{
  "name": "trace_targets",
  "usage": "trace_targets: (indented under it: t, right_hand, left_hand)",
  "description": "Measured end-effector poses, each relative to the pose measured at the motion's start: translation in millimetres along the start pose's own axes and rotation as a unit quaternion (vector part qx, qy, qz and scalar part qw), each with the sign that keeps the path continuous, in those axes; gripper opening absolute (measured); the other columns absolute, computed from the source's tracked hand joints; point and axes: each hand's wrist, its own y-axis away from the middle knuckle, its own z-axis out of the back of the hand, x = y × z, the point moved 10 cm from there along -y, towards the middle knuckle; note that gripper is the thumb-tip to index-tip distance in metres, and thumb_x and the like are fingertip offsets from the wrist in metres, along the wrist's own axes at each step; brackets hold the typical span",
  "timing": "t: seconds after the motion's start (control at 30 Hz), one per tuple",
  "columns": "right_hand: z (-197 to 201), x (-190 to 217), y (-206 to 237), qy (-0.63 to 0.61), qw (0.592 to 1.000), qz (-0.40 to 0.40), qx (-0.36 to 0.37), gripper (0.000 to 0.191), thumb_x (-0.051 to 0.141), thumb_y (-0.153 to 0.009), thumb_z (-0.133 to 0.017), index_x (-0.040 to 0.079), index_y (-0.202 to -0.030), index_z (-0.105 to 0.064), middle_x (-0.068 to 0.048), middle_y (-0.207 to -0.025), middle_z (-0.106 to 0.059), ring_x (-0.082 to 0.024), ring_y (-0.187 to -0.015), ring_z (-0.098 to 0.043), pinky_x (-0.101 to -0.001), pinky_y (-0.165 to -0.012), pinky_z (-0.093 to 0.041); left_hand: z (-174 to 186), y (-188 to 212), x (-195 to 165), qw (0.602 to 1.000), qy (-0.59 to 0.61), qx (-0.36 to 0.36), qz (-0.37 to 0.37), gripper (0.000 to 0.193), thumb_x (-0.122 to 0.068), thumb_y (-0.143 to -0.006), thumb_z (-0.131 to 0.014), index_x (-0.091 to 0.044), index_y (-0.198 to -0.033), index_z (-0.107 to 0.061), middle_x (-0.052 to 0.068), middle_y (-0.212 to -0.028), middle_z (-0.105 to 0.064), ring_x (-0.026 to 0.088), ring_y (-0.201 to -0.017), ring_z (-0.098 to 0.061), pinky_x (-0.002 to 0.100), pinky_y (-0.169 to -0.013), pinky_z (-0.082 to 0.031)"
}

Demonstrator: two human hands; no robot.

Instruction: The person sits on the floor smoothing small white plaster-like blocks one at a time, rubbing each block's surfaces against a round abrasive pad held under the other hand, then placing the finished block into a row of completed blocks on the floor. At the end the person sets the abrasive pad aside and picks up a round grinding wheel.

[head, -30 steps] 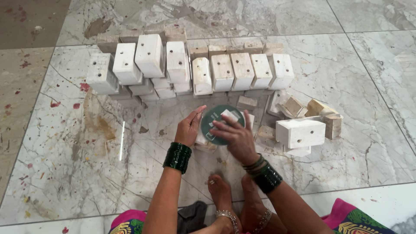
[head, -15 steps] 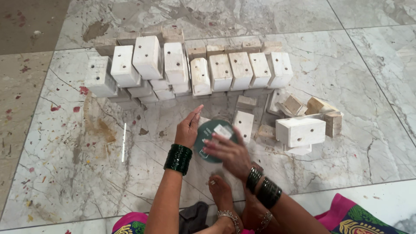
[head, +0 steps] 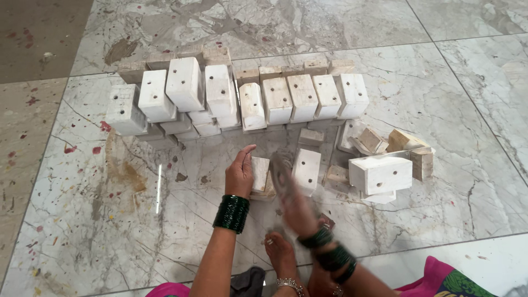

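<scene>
My left hand (head: 240, 173) lies against the left side of a small white wooden block (head: 260, 174) on the marble floor and holds it steady. My right hand (head: 298, 208) is blurred with motion. It grips a round, dark greenish disc (head: 280, 169) that is tilted on edge just right of that block. Another white block with a hole (head: 306, 170) stands right beside the disc. Both wrists wear dark green bangles. My bare feet (head: 281, 254) rest on the floor below the hands.
A long row of white blocks with holes (head: 275, 99) leans along the back, with more stacked at its left (head: 157, 99). At the right lie a large white block (head: 380, 175) and unpainted wood pieces (head: 404, 140). Stained marble floor (head: 110, 220) spreads to the left.
My right hand has pulled back toward me and tipped the disc up on edge. The small block under the disc now shows beside my left hand, which has stayed in place.
</scene>
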Motion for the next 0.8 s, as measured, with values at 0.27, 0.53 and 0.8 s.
trace_targets:
  t: [0.27, 0.53, 0.8]
  right_hand:
    - [-34.6, 31.9, 24.2, 0.057, 0.994, -0.095, -0.013, 0.088, -0.009, -0.085, -0.044, 0.004, -0.166, -0.011, -0.032, -0.162, -0.034, -0.046, -0.148, -0.040, -0.0456, -0.117, -0.039]
    - [-26.8, 19.4, 17.5, 0.127, 0.989, -0.078, 0.015, 0.098, -0.002, -0.077, -0.054, 0.001, -0.163, -0.008, -0.038, -0.157, -0.037, -0.050, -0.140, -0.043, -0.0475, -0.115, -0.036]
    - [-31.7, -17.4, 24.9, 0.095, 0.990, -0.105, 0.017, 0.101, 0.001, -0.079, -0.060, 0.000, -0.162, -0.002, -0.036, -0.149, -0.042, -0.048, -0.137, -0.045, -0.0463, -0.113, -0.038]
  left_hand:
    - [12.5, 7.6, -12.0, 0.993, -0.013, -0.094, -0.067, 0.025, -0.020, -0.108, -0.047, -0.014, -0.123, -0.066, 0.018, -0.117, -0.073, 0.039, -0.108, -0.070, 0.041, -0.088, -0.056]
    - [11.9, 8.6, -14.1, 0.996, 0.002, -0.063, -0.068, 0.025, -0.018, -0.105, -0.050, -0.015, -0.122, -0.068, 0.017, -0.114, -0.074, 0.037, -0.107, -0.072, 0.041, -0.087, -0.057]
    - [8.7, 7.2, -14.3, 0.995, -0.008, -0.065, -0.070, 0.022, -0.019, -0.106, -0.049, -0.015, -0.119, -0.067, 0.014, -0.114, -0.075, 0.036, -0.104, -0.073, 0.041, -0.085, -0.058]
